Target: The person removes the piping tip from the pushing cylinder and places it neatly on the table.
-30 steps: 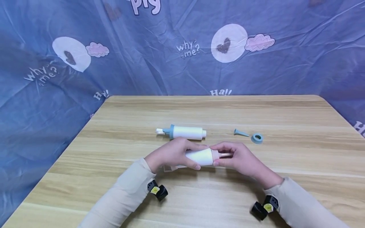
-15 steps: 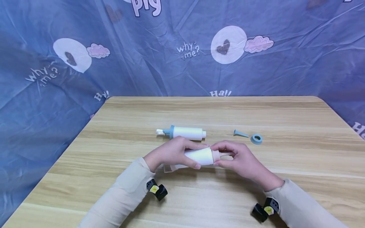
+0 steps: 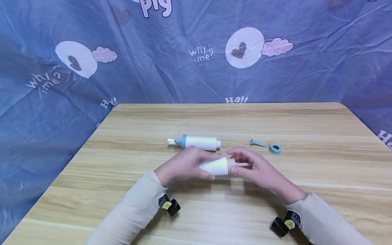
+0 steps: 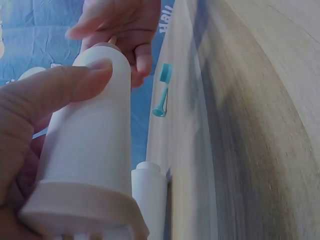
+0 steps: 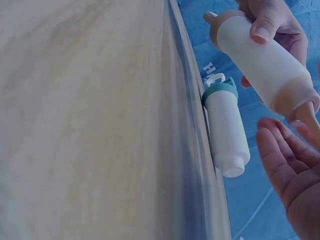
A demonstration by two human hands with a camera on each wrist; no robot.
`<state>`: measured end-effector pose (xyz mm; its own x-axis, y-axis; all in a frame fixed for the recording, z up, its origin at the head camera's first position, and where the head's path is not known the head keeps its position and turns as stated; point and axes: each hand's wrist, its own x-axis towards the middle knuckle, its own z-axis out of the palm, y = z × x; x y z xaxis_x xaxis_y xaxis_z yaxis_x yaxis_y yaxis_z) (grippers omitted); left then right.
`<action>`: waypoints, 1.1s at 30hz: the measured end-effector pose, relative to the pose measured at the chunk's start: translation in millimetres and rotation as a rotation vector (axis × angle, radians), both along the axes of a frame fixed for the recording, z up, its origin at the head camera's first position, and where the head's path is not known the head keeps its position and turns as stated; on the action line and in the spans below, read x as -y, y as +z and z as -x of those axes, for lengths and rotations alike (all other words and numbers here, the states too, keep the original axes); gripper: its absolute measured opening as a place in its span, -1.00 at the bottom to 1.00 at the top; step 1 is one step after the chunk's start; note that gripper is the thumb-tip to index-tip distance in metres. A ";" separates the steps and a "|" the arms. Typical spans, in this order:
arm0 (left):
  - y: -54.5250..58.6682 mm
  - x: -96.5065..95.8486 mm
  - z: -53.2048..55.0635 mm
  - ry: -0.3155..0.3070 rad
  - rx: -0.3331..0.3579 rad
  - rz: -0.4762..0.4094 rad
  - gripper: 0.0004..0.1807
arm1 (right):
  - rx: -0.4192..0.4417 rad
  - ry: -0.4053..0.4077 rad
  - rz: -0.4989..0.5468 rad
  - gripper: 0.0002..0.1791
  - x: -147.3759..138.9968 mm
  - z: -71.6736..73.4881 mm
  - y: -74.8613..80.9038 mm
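My left hand [image 3: 188,164] grips a white plastic bottle [image 3: 214,166] round its body, thumb along the near side. The bottle lies sideways above the table. A pale pink collar [image 5: 294,97] and a thin pink nozzle [image 3: 243,164] sit at its right end. The wider pink cap [image 4: 85,207] at the other end shows in the left wrist view, hidden behind the hand in the head view. My right hand [image 3: 261,170] is around the nozzle end, its fingers loose. In the right wrist view those fingers are spread away from the collar.
Beyond the hands, a second white bottle [image 3: 202,143] with a blue cap lies on its side on the wooden table [image 3: 214,217]. To its right are a small blue cone-shaped nozzle [image 3: 259,143] and a blue ring [image 3: 274,152]. A blue printed cloth [image 3: 171,68] hangs behind.
My right fingers have loosened from the collar and spread, the upper ones lifting slightly. The bottle has tilted a little, and its left end has gone out of sight behind my left hand.
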<state>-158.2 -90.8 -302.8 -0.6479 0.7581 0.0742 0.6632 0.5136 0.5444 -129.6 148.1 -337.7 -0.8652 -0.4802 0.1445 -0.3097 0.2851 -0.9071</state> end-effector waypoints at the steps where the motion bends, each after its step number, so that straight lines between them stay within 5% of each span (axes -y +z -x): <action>1: 0.0 -0.2 0.0 -0.008 -0.026 0.007 -0.35 | 0.022 0.007 0.007 -0.56 -0.7 0.4 0.1; 12: 1.9 -1.8 -1.3 -0.045 -0.145 0.045 -0.33 | 0.102 0.088 0.053 -0.62 -4.2 3.2 -2.1; 33: -4.1 1.1 -0.7 -0.047 -0.150 0.037 -0.32 | 0.031 -0.069 -0.014 -0.59 -0.1 -3.1 -4.8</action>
<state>-157.5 -92.0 -307.0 -0.5952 0.7914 0.1394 0.7597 0.4975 0.4187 -126.5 148.2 -342.5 -0.9002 -0.4213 0.1103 -0.2603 0.3175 -0.9118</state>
